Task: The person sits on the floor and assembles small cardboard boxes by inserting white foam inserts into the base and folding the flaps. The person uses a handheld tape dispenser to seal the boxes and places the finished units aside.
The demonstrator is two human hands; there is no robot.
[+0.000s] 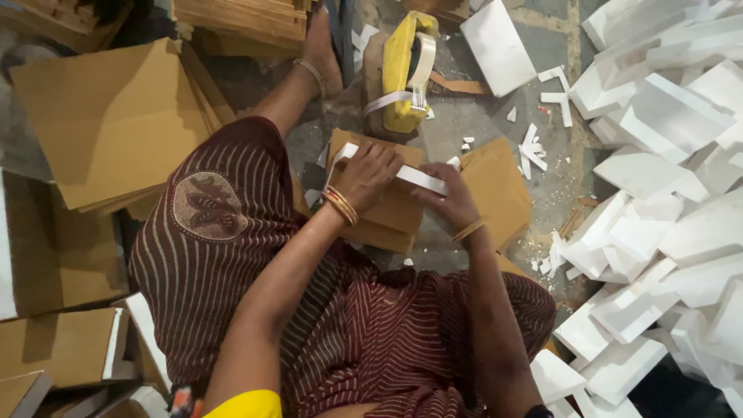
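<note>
Gripping the white foam strip with both our left hand and right hand, we judge it light, brittle, best held near its ends.

Garment: maroon cloth with thin pale stripes and a round patterned motif at the knee. Yellow sleeve edge at six o'clock. Gold bangles on both wrists; anklet at twelve o'clock.

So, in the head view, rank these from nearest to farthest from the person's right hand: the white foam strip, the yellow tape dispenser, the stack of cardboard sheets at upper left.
1. White foam strip: under the right hand, touching it.
2. Yellow tape dispenser: on the floor above the hands, apart.
3. Stack of cardboard sheets: far across at upper left, beyond the knee.
</note>
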